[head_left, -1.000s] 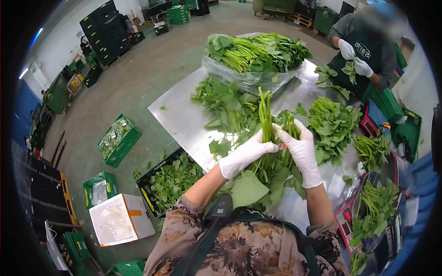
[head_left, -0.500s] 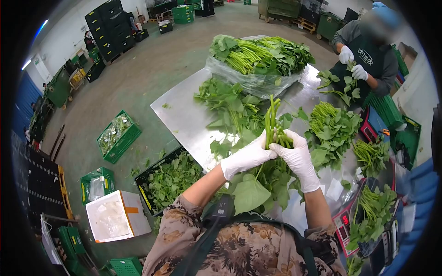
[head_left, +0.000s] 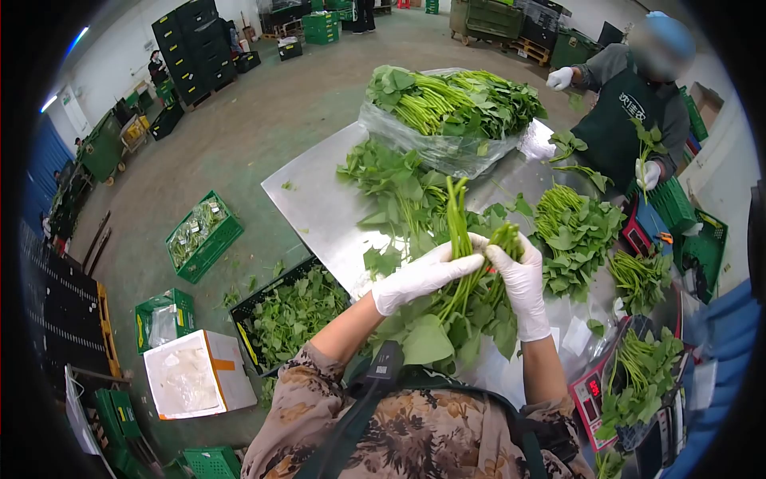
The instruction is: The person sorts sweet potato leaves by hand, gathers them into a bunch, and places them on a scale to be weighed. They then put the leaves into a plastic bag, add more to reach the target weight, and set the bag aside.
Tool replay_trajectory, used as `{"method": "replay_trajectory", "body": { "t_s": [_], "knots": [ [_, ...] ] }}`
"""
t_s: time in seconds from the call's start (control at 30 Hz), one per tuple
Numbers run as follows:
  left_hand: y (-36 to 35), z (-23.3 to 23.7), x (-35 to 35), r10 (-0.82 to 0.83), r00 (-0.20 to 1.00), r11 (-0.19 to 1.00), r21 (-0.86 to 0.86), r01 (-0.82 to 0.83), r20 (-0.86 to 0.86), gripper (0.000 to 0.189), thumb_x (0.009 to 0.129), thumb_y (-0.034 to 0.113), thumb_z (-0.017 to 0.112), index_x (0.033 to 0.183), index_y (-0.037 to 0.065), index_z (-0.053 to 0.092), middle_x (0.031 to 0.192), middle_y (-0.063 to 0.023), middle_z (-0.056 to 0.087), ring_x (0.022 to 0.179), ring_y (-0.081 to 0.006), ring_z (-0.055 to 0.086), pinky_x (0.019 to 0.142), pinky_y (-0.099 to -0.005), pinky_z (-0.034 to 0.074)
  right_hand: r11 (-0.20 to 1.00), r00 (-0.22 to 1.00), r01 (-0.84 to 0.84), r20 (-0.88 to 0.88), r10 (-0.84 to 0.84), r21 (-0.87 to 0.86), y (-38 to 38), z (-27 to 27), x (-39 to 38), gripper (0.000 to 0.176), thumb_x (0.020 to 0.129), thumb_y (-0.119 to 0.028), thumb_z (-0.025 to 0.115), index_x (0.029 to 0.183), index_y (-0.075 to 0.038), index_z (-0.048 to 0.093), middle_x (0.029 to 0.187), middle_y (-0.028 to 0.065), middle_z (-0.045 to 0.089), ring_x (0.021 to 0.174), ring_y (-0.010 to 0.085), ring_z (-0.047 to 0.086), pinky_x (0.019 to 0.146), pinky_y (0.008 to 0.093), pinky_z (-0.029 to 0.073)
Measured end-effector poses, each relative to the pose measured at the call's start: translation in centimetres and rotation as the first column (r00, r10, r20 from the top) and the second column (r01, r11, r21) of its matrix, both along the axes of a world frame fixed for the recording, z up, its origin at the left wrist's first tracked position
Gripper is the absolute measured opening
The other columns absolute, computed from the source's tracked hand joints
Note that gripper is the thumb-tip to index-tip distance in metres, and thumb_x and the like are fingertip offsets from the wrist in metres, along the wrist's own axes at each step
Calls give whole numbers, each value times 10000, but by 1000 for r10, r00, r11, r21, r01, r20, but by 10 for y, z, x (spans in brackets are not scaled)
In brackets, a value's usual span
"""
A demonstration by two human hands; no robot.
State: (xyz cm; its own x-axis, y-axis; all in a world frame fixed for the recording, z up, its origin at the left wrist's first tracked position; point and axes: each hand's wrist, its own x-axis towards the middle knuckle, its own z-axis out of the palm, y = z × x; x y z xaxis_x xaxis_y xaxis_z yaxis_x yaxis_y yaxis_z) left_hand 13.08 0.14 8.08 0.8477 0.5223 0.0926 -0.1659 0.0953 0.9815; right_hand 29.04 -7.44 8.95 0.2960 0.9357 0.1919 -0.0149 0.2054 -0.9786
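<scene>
My left hand (head_left: 427,278), in a white glove, is closed around a few long leafy-green stems (head_left: 458,223) that stick up past the thumb. Facing it, my gloved right hand (head_left: 520,291) grips a thicker bunch of leafy greens (head_left: 504,238), its stem ends level with the fingertips. Broad leaves (head_left: 427,342) from both handfuls hang down towards my apron. Beyond my hands, loose leafy greens (head_left: 399,188) lie on the metal table (head_left: 299,184). To the right is a sorted pile of greens (head_left: 574,231), stems facing away.
A plastic-lined heap of greens (head_left: 455,104) stands at the back. Greens lie on a red scale (head_left: 590,391) at right. A co-worker (head_left: 630,112) stands across the table. On the floor at left are a leaf-filled crate (head_left: 295,315), a green crate (head_left: 203,235) and a white box (head_left: 199,375).
The stems, earlier together between my hands, are now parted into two handfuls, the left-hand stems rising higher. The co-worker's hands have moved apart, one reaching outward, the other lowered with a sprig.
</scene>
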Motion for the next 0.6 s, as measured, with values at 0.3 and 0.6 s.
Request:
{"method": "replay_trajectory", "body": {
  "t_s": [0.3, 0.6],
  "knots": [
    [3, -10, 6, 178, 975, 790, 610, -62, -131, 326, 872, 240, 527, 1130, 40, 520, 1012, -176, 588, 986, -322, 570, 869, -390, 442, 1000, 998, 17, -69, -16, 13, -1, 19, -1, 241, 854, -127, 666, 1061, -15, 613, 1000, 16, 637, 911, 88, 562, 869, 240, 420],
    [-5, 5, 24, 264, 942, 742, 668, -61, -207, 417, 774, 239, 616, 1129, 42, 518, 1041, -213, 587, 969, -360, 579, 849, -397, 462, 992, 967, 84, -248, -59, 92, -6, 26, 5, 191, 893, -98, 580, 1045, 15, 594, 988, 107, 659, 832, 166, 634, 799, 304, 515]
  ]
}}
